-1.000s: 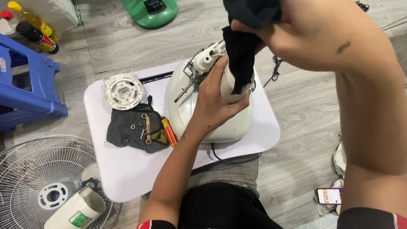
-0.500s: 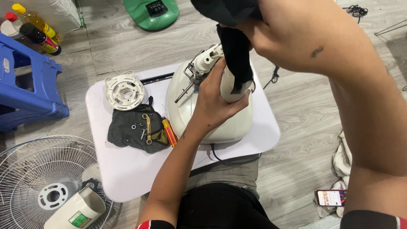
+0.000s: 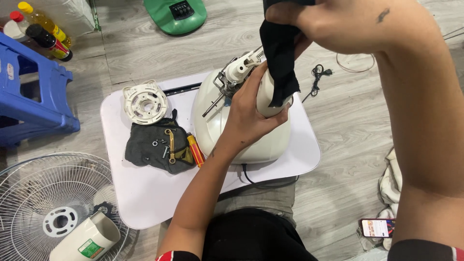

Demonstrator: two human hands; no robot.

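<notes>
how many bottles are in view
3, all grouped at the top left on the floor behind the blue stool: a yellow-capped bottle, a dark bottle, and a red-capped bottle. More may be hidden.

A blue plastic stool (image 3: 34, 104) stands left of the wire fan guard (image 3: 53, 203) and green scale (image 3: 176, 14).

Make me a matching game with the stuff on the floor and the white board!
Things:
1. stool
2. screwdriver
3. fan grille
4. phone

Places or colours:
A. lies on the floor at bottom right, screen lit
B. blue, at the left edge
C. red and yellow, beside the grey rag
D. round wire, on the floor at bottom left

Pairs: 1-B, 2-C, 3-D, 4-A
</notes>
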